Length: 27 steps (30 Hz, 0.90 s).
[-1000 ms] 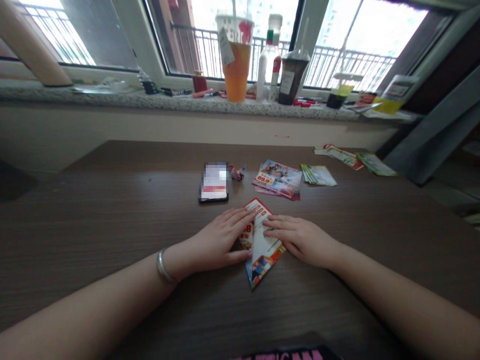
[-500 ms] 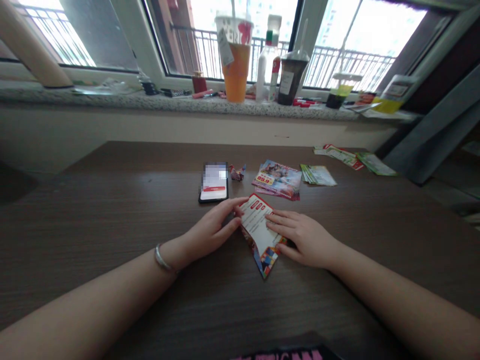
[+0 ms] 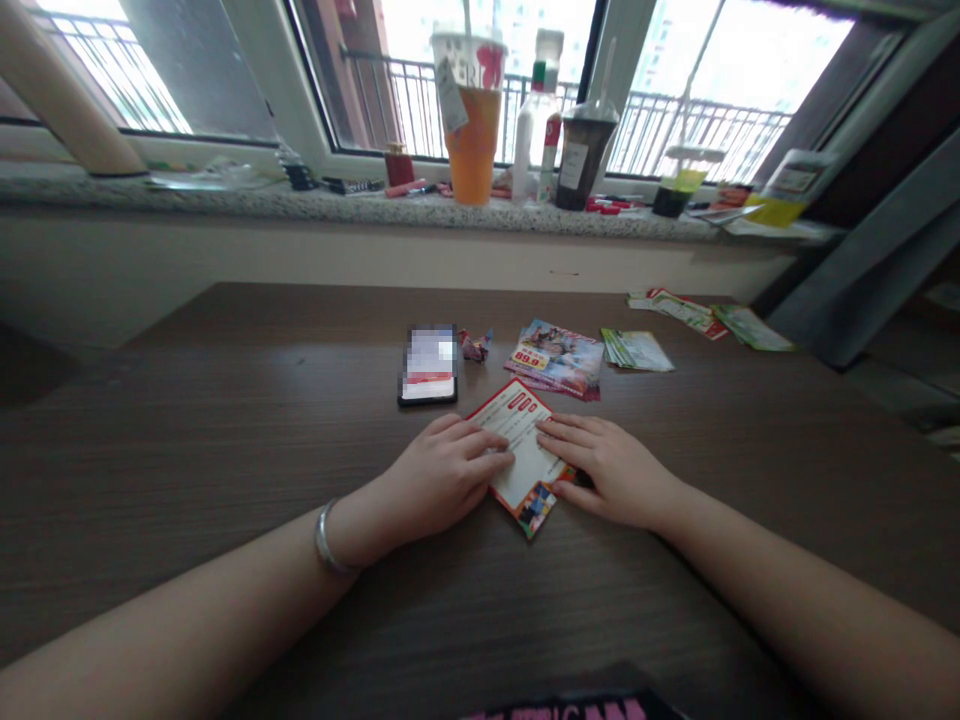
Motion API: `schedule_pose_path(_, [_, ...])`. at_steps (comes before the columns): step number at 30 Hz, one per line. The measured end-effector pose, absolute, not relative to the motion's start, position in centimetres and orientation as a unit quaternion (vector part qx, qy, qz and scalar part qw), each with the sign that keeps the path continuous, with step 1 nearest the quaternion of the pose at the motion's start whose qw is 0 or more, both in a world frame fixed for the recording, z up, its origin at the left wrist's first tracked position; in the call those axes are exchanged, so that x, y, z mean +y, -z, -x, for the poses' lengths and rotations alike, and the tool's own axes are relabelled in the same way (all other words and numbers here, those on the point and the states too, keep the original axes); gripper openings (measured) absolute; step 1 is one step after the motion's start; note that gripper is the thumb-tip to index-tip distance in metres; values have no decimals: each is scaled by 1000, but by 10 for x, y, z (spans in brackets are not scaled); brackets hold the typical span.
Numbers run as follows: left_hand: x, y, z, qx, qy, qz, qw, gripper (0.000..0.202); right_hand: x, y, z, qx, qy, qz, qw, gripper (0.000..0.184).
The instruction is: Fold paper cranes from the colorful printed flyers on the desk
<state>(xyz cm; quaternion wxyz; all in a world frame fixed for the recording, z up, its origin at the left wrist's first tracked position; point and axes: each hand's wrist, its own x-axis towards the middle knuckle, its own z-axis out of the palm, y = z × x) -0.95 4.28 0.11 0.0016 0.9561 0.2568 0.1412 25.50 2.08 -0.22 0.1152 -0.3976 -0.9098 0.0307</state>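
A printed paper [image 3: 519, 470] with a red border and a coloured picture at its near corner lies on the brown table, turned like a diamond. My left hand [image 3: 450, 470], with a silver bangle at the wrist, rests on the paper's left side, its fingers stretched over the printed face. On the right edge my right hand [image 3: 600, 465] lies flat, fingers extended and touching the paper. Just beyond the paper are a phone [image 3: 428, 372] with a lit screen, a small folded paper figure [image 3: 475, 346] and a stack of colourful flyers [image 3: 556, 358].
Green-and-white leaflets [image 3: 637, 351] and more slips [image 3: 690, 313] lie at the table's back right. On the windowsill [image 3: 360, 210] stand an orange drink cup [image 3: 472, 130], a dark drink cup [image 3: 583, 155] and bottles. Dark cloth with pink lettering [image 3: 577, 708] shows at the bottom edge.
My left hand has moved from the paper's left corner onto its face. The left side of the paper now lies flatter and squarer. My right hand has barely moved.
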Motion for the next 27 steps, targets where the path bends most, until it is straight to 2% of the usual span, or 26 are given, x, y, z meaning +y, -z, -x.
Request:
schedule_pose_path(9, [47, 7, 9, 204, -122, -971, 19, 40, 23, 5, -258, -916, -15, 383, 123, 47])
schedule_pose_path(18, [37, 3, 3, 240, -127, -962, -13, 32, 24, 5, -259, -923, 12, 359, 141, 37])
schedule_pose_path(22, [34, 2, 2, 294, -85, -951, -51, 33, 21, 0, -260, -923, 25, 367, 111, 35])
schedule_pose_path(27, [30, -2, 5, 334, -22, -941, -58, 39, 19, -8, -267, -920, 17, 385, 69, 42])
